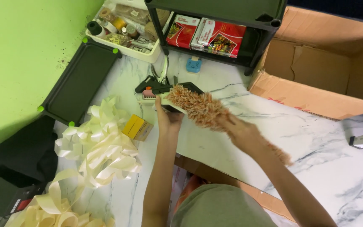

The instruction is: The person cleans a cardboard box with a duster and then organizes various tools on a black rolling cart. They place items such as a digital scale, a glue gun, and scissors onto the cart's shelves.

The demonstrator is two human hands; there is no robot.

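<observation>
My left hand [168, 117] grips a black glue gun [158, 87] over the marble-patterned floor, with its pale tip end pointing left. My right hand [242, 134] holds a fluffy peach-coloured fringe strip [198, 107], which runs from the glue gun across my palm and trails past my forearm to a loose end [282, 154]. The strip's upper end lies against the gun, hiding part of it. Both hands are close together, about a hand's width apart.
A pile of cream ribbon bows [101, 145] and a small yellow box [136, 127] lie left of my arm. A black tray [78, 80] leans at the green wall. Behind stand a white bin of supplies [124, 29], a black shelf with red packets [215, 35] and an open cardboard box [328, 75].
</observation>
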